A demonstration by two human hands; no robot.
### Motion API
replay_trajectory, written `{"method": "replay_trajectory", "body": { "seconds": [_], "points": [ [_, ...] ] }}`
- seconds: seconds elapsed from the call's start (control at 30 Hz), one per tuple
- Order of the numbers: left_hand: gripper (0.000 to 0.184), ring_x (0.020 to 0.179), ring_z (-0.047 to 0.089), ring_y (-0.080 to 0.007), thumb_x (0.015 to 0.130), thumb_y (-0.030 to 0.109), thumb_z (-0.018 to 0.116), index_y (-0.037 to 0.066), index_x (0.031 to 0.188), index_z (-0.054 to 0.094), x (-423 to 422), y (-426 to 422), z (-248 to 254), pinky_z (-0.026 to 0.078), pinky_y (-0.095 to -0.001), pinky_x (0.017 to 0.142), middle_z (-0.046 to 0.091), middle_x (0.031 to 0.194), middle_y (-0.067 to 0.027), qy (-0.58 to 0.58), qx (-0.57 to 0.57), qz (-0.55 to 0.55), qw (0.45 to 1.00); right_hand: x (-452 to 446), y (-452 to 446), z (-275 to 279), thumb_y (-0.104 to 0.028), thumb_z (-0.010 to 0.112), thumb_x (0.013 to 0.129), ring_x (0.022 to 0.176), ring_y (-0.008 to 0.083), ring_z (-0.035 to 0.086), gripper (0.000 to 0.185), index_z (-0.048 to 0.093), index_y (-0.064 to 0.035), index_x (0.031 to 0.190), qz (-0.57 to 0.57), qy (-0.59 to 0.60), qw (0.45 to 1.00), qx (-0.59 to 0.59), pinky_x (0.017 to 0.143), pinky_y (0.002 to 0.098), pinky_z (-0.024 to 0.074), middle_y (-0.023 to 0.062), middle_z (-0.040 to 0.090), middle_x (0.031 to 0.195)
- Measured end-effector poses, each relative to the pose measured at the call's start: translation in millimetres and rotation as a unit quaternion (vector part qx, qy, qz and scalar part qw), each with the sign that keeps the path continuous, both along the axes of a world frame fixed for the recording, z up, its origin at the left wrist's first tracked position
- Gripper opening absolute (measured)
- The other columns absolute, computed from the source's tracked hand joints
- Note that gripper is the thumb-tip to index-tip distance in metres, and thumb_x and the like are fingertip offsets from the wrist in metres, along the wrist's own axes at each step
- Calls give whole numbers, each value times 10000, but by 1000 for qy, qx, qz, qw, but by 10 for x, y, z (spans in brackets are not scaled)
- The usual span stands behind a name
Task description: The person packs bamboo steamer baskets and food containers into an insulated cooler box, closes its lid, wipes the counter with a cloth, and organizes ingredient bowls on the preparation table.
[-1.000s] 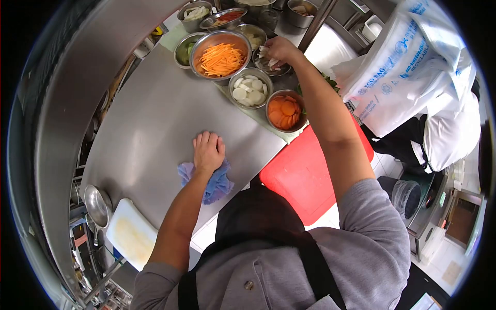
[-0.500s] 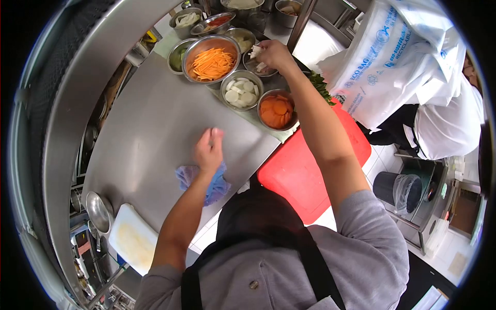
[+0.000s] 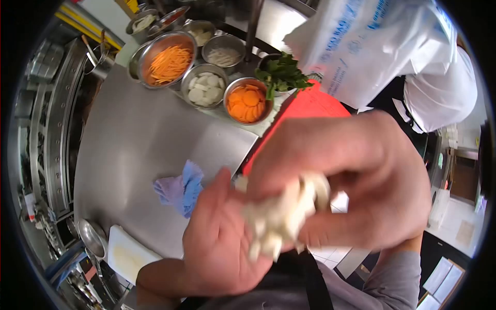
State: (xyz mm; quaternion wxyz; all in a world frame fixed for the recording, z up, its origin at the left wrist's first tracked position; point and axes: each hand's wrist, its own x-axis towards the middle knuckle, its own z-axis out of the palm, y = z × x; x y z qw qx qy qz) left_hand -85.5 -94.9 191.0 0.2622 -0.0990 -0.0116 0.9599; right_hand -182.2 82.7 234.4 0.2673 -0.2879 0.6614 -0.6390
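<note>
Smooth, softly glossy metal worktop [image 3: 129, 139], matt cloth [image 3: 190, 187], shiny plastic bag [image 3: 361, 62].

Handful of pieces [image 3: 281, 214]: cream-white (blur softens tone). Cloth [image 3: 181, 188]: light blue, part lilac. Carrot strips [image 3: 170, 64], carrot rounds [image 3: 247, 103]: both bright orange. Slices [image 3: 205, 89]: white. Leaves [image 3: 284, 73]: deep green. Surface [image 3: 129, 144]: silver-grey. Bag [image 3: 398, 57]: white, blue lettering. Flat panel [image 3: 312, 106]: plain red. Cutting board [image 3: 132, 253]: white, yellowish stain. Sleeve [image 3: 398, 279]: grey. Apron [image 3: 289, 274]: black.

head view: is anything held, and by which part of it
The right hand holds a blurred clump of pale pieces by its top and right side; whether the left hand touches it is unclear.
</note>
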Motion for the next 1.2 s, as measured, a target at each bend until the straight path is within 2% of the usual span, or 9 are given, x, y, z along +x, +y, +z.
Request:
{"method": "replay_trajectory", "body": {
  "seconds": [0.07, 0.13, 0.27, 0.53, 0.7, 0.77, 0.9, 1.0, 1.2],
  "points": [
    [714, 1304, 556, -325, 1073, 503, 256, -85, 1453, 394, 109, 48, 24, 418, -478, 1120, 536, 1428, -215, -37, 2, -26, 999, 91, 100, 19, 73, 775, 714, 825, 235, 684, 280, 718, 78, 988, -6, 36, 999, -29, 705, 307, 520, 174, 699, 945],
    [651, 1258, 583, -310, 969, 336, 446, -78, 1464, 363, 196, 28, 37, 448, -435, 1087, 546, 1406, -217, 125, -268, -15, 955, 179, 136, 130, 51, 765, 754, 802, 243, 689, 201, 732, 79, 950, -16, 63, 997, -44, 674, 299, 523, 196, 700, 916],
    [800, 1187, 629, -267, 767, 38, 706, -92, 1459, 325, 501, -289, -204, 502, -360, 1032, 572, 1350, -229, 287, -695, -175, 636, 551, -12, 260, -2, 776, 802, 745, 242, 701, 96, 755, 63, 871, -128, 31, 989, -66, 619, 273, 523, 220, 702, 865],
    [589, 1256, 591, -252, 899, 66, 622, -48, 1437, 410, 396, -232, 141, 486, -363, 1066, 574, 1371, -211, 162, -420, -138, 882, 431, 15, 240, -60, 797, 803, 715, 208, 705, 121, 755, 22, 881, -104, 44, 993, -31, 645, 254, 533, 196, 710, 869],
    [587, 1274, 578, -257, 971, 189, 638, -8, 1468, 395, 380, -332, 94, 469, -376, 1084, 543, 1416, -197, 68, -360, -198, 909, 302, 68, 59, -42, 761, 802, 767, 194, 700, 161, 733, 25, 945, -36, 33, 997, -56, 689, 266, 540, 162, 712, 882],
    [682, 1302, 556, -334, 1079, 465, 274, -98, 1446, 394, 46, -111, 315, 409, -464, 1130, 530, 1432, -224, -193, 165, -71, 965, 236, 79, 14, -34, 746, 801, 787, 188, 698, 181, 724, 27, 970, -27, 11, 998, -52, 707, 271, 543, 148, 713, 887],
    [561, 1224, 602, -310, 1085, 414, 287, -32, 1362, 487, -457, -102, -364, 496, -523, 1026, 562, 1381, -201, 37, -19, 8, 999, -245, -73, -102, -22, 719, 807, 818, 161, 693, 236, 696, 20, 1038, -64, -110, 988, 85, 747, 275, 546, 94, 718, 897],
    [466, 1154, 626, -290, 1087, 323, 282, -25, 1299, 509, -1179, -84, -640, 536, -547, 995, 595, 1292, -174, -5, -331, 33, 943, -801, -230, -661, -31, 716, 829, 783, 144, 701, 222, 693, 2, 1047, -88, -89, 985, 122, 656, 271, 574, 74, 725, 895],
    [441, 1310, 519, -387, 1087, 252, 247, -41, 1360, 433, -2591, -283, -1182, 451, -584, 1124, 503, 1395, -234, 119, -474, 0, 872, -2082, -651, -1578, -188, 747, 774, 776, 211, 727, 315, 721, 13, 1016, -210, 185, 925, 259, 692, 336, 584, 127, 742, 849]
  ]
}}
